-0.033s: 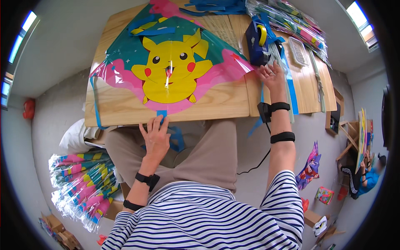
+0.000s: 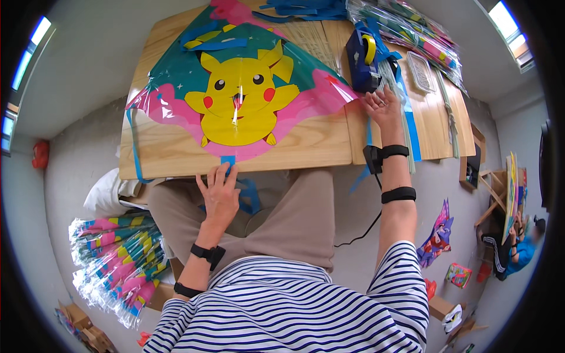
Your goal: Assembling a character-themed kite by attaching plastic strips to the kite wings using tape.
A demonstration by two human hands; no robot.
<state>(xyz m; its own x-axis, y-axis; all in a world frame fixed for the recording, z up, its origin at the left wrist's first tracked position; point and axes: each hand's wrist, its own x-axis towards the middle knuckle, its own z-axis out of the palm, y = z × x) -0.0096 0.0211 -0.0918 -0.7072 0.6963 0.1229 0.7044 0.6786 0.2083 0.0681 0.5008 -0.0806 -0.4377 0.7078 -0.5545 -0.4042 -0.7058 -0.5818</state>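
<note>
A plastic-film kite (image 2: 241,112) with a large yellow cartoon creature on green and pink lies spread on the wooden table. At its bottom point, a short blue ribbon (image 2: 228,159) reaches the table's front edge. There my left hand (image 2: 218,197) holds the ribbon, its fingertips resting on it and the fingers partly bent. By the kite's right corner is my right hand (image 2: 384,107), open with palm upward, fingers a little curled and apart. Just beyond those fingers stands a dark blue tape dispenser (image 2: 359,62) carrying a yellow roll. Whether the right thumb touches the kite is unclear.
Bundles of wrapped kites (image 2: 406,35), a clear plastic tray (image 2: 421,73) and thin rods (image 2: 309,41) sit on the table. More folded kites (image 2: 120,259) are stacked low at my left. A cable (image 2: 368,226) hangs from my right wrist. Another person (image 2: 521,247) sits far right.
</note>
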